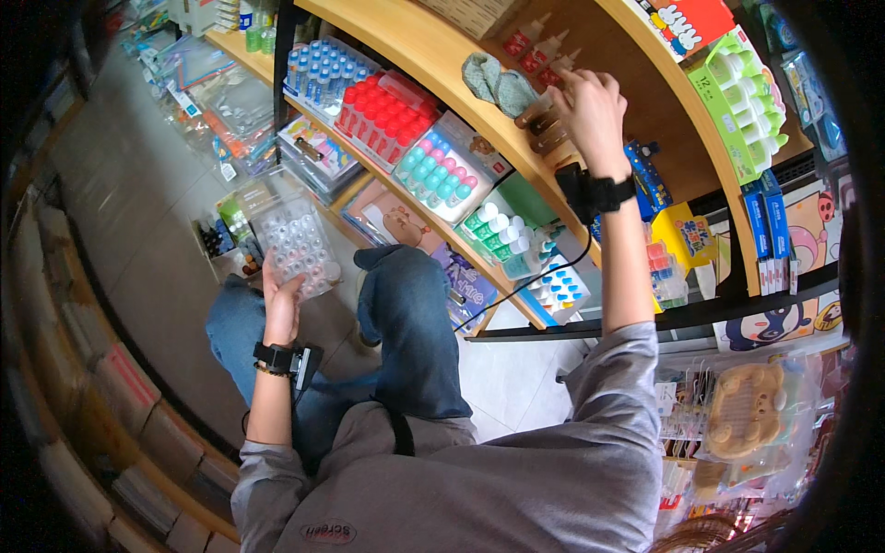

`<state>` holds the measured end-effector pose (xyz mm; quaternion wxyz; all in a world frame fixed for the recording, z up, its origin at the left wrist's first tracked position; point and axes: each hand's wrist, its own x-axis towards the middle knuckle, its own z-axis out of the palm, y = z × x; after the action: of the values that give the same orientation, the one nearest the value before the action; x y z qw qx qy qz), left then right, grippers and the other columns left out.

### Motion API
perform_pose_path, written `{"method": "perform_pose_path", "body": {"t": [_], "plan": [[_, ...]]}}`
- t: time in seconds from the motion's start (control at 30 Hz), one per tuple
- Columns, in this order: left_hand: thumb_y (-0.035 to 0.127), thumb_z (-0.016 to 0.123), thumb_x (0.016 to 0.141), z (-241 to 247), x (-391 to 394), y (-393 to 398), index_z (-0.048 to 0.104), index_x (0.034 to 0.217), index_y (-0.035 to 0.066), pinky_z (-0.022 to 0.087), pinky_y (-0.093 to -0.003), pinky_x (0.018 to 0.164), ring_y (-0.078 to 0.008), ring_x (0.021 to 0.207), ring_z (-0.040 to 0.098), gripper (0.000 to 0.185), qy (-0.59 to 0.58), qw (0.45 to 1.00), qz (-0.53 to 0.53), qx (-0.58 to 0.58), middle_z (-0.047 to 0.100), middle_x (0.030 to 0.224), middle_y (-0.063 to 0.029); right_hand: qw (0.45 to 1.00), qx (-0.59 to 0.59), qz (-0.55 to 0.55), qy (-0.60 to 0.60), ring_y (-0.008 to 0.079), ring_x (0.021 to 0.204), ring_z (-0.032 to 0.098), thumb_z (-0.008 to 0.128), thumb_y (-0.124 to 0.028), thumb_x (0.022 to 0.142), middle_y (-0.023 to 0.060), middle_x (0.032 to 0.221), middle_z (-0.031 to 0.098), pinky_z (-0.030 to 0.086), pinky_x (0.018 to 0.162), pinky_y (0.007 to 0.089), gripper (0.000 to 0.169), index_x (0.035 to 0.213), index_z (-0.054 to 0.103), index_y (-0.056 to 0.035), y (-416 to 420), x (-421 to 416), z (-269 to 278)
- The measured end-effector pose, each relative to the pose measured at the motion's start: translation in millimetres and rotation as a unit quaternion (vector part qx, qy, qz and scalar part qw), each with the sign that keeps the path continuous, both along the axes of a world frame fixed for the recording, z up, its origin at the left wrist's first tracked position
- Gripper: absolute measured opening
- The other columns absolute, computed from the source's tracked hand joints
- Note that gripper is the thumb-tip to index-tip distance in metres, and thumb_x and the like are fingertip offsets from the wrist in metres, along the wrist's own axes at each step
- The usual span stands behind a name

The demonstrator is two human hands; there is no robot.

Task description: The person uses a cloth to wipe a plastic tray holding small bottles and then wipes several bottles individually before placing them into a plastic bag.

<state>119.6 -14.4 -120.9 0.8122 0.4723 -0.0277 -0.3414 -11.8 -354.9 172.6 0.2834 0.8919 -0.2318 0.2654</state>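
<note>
My left hand (282,304) grips the lower end of a clear plastic pack (294,238) with rows of small round translucent pieces. My right hand (588,110) reaches over the upper wooden shelf, at several small brown-tinted bottles (550,131). Its fingers are bent, and whether they hold a bottle is hidden. Just left of these bottles lies a crumpled grey-green cloth (499,84). Behind the cloth, small bottles with red labels (536,48) and pointed tips stand on the same shelf.
Below are a red-capped glue box (384,117), teal and pink bottles (437,173) and green-labelled white-capped bottles (494,231). Green-topped bottles in a box (743,104) stand at upper right. A black cable (529,282) runs from my right wrist. My knee (415,297) is near the shelf edge (511,297).
</note>
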Motion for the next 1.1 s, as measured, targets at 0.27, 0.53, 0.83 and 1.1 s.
{"method": "perform_pose_path", "body": {"t": [0.27,0.53,0.83,1.1], "plan": [[-0.012,0.043,0.078,20,-5,-1,0.022,0.14,0.011,0.044,-0.0316,0.091,-0.022,0.115,0.048,0.069,0.019,0.998,-0.025,0.052,0.044,0.13,-0.0108,0.996,0.081,-0.024,0.041,0.0319,0.11,0.052,0.062,-0.028,0.081,0.0127,0.097,0.066,0.04,0.084,0.0471,0.024,0.096,0.069,-0.0105,-30,0,-14],[-0.014,0.046,0.078,-4,0,8,0.02,0.143,0.01,0.04,-0.031,0.094,-0.0197,0.122,0.04,0.074,-0.084,0.996,0.012,-0.02,0.026,0.144,-0.0099,0.897,0.35,0.265,-0.056,0.0237,0.083,0.063,0.068,-0.011,0.076,0.013,0.091,0.066,0.048,0.074,0.0332,0.022,0.096,0.066,-0.0028,143,10,-46],[-0.014,0.047,0.078,-12,0,6,0.013,0.142,0.007,0.031,-0.031,0.102,-0.0194,0.125,0.037,0.076,-0.082,0.996,0.005,-0.044,0.035,0.137,-0.0107,0.812,0.436,0.386,0.03,0.0303,0.087,0.061,0.069,-0.004,0.072,0.0138,0.094,0.064,0.048,0.076,0.0365,0.027,0.098,0.064,-0.0017,209,42,-153],[-0.016,0.046,0.077,-9,2,8,0.013,0.142,0.005,0.03,-0.0309,0.103,-0.0193,0.127,0.035,0.075,-0.084,0.995,-0.004,-0.049,0.033,0.14,-0.0107,0.803,0.499,0.322,0.042,0.0294,0.088,0.061,0.067,-0.007,0.076,0.0136,0.096,0.064,0.047,0.077,0.0349,0.023,0.099,0.065,-0.0011,208,44,-173]]}}
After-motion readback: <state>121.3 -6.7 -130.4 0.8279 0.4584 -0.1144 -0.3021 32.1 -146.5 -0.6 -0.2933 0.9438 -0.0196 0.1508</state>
